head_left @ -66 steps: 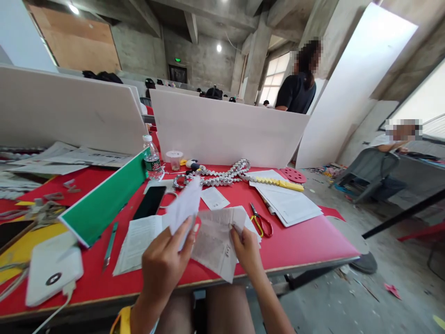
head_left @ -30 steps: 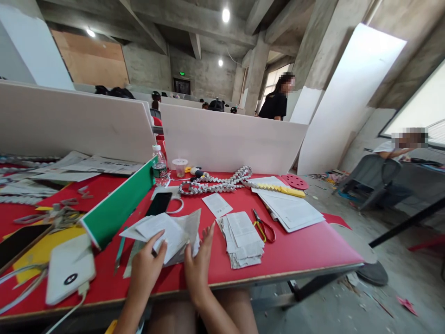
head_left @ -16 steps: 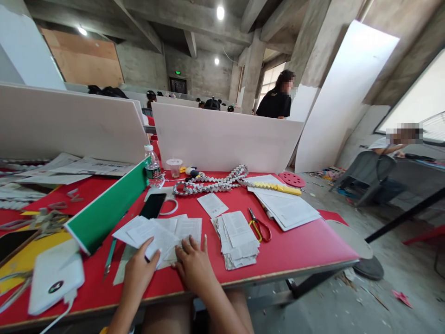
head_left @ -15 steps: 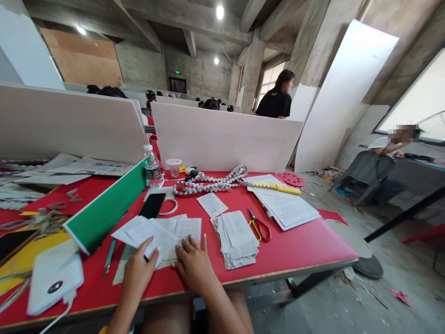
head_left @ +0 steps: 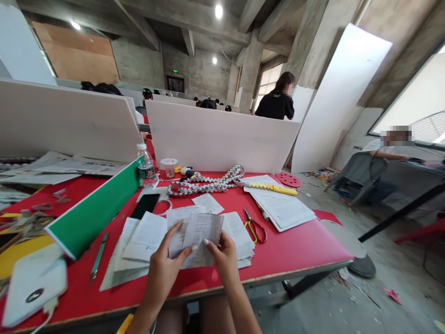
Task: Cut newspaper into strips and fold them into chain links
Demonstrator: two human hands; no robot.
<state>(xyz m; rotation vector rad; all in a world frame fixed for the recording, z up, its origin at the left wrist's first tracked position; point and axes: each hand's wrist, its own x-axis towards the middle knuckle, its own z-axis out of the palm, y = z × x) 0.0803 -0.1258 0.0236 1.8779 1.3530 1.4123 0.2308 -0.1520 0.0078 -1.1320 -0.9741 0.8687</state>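
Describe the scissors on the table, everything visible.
The scissors have dark, metallic-looking blades and two loop handles, one yellow, one red, spread apart. They lie flat on the red tabletop, blades pointing away from the wearer, between the stack of small papers and the larger white sheets. No hand is on them. Whether the yellow loop touches the stack is unclear.

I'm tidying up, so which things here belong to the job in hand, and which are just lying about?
Likely the job:
thin printed paper sheets, held by left hand and right hand
white printed paper piles alongside

Seemingly lying about:
black rectangular phone
clear plastic bottle
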